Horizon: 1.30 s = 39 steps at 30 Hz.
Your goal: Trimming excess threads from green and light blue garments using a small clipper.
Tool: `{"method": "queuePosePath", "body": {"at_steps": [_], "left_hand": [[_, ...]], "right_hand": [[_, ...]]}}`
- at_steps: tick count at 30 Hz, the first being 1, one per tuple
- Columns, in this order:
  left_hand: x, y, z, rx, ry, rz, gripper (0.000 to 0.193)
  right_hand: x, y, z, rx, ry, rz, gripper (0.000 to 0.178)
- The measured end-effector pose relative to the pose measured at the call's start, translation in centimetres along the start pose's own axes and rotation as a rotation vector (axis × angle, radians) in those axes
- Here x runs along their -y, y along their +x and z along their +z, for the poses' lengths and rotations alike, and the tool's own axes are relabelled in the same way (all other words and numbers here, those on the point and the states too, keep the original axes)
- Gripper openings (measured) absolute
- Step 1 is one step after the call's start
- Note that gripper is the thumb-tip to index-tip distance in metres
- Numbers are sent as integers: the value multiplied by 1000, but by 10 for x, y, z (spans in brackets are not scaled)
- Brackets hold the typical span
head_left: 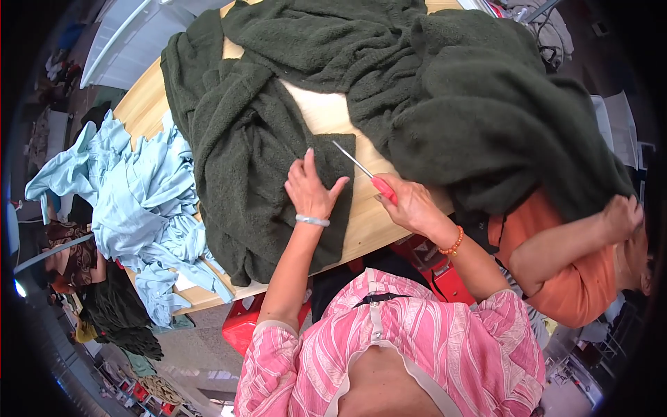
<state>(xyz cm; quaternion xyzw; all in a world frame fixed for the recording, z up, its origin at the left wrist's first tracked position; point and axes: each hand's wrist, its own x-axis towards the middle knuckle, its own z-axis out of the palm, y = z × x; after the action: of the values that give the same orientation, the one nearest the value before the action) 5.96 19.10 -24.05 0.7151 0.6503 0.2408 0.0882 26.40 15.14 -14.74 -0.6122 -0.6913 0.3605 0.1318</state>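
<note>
Left hand (310, 189) flat, fingers spread, pressing the dark green fleece (264, 167) against the wooden table (361, 222). Right hand (411, 206) closed on red-handled scissors (367, 175), blades apart at the fleece edge just right of the left hand. Cutting looks early; most fleece lies uncut, heaped beyond.

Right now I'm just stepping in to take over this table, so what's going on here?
A person in a pink striped top presses the left hand flat on a dark green fleece cloth spread over a wooden table. The right hand holds a red-handled pointed tool, its metal tip aimed at the cloth's edge. A heap of light blue fabric lies to the left. At right, another person in an orange shirt grips the same green pile.
</note>
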Motion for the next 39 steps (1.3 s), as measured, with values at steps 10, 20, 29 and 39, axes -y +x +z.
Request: {"method": "queuePosePath", "body": {"at_steps": [10, 20, 29, 39], "left_hand": [[84, 46, 52, 60, -1261, -617, 20], [115, -26, 46, 33, -1643, -827, 10], [106, -23, 42, -103, -1527, -997, 16], [53, 59, 14, -126, -129, -309, 50]], "right_hand": [[-4, -28, 1, 15, 55, 85, 30], [24, -4, 15, 410, -120, -45, 23], [12, -1, 31, 419, -177, -116, 21], [-5, -9, 33, 223, -74, -28, 28]]}}
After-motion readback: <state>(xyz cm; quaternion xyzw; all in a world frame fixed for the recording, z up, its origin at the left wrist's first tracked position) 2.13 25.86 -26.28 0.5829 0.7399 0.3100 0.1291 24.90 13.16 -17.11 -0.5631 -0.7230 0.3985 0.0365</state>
